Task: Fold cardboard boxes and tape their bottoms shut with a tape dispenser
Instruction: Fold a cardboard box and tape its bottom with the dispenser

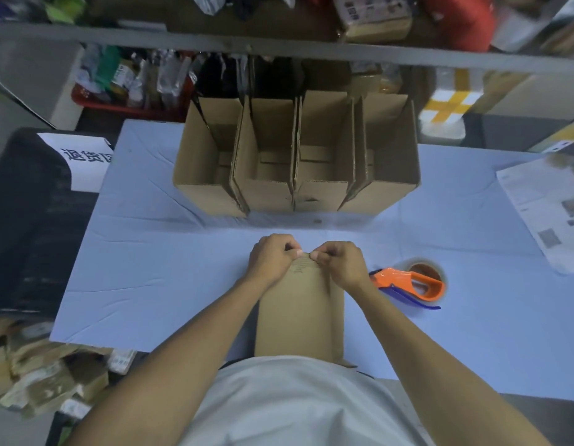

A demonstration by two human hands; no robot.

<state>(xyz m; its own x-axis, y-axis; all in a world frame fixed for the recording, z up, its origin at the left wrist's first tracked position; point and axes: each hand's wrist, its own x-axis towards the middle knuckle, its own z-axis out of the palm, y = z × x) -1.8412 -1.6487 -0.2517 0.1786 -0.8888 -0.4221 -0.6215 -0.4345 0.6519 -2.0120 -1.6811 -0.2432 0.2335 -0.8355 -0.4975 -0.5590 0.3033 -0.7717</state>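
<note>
A flat, unfolded cardboard box (pixel 300 317) lies on the light blue table (pixel 150 268), running from my body toward the middle. My left hand (pixel 272 257) and my right hand (pixel 342 263) both pinch its far edge, fingers curled, thumbs nearly touching each other. An orange tape dispenser (pixel 411 284) with a roll of brown tape lies on the table just right of my right hand, apart from it. Several folded boxes (pixel 295 159) stand open-topped in a row at the back of the table.
Printed paper sheets (pixel 549 210) lie at the table's right edge. A black bin with a white sign (pixel 83 159) stands to the left. Packed parcels (pixel 47 381) pile on the floor at lower left. Cluttered shelves (pixel 279 49) rise behind the table.
</note>
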